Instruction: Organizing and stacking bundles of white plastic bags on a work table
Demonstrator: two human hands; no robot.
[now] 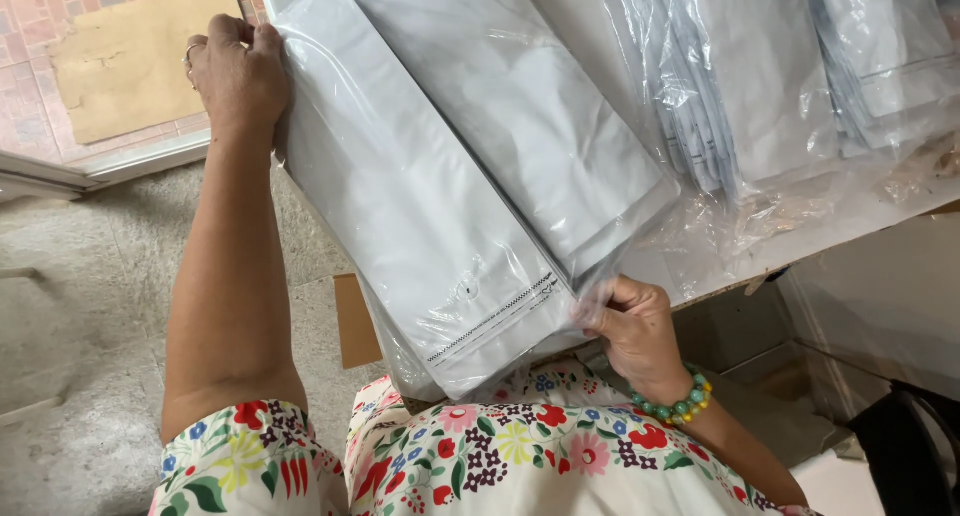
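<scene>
Between hands: clear bag, L hand top, R hand bottom.

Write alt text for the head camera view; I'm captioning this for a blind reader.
A person's two hands hold a long clear plastic bag containing folded white fabric, the left hand gripping its far end and the right hand, wearing a green bead bracelet, pinching the near end. More bagged white pieces lie stacked on the table beyond.
</scene>
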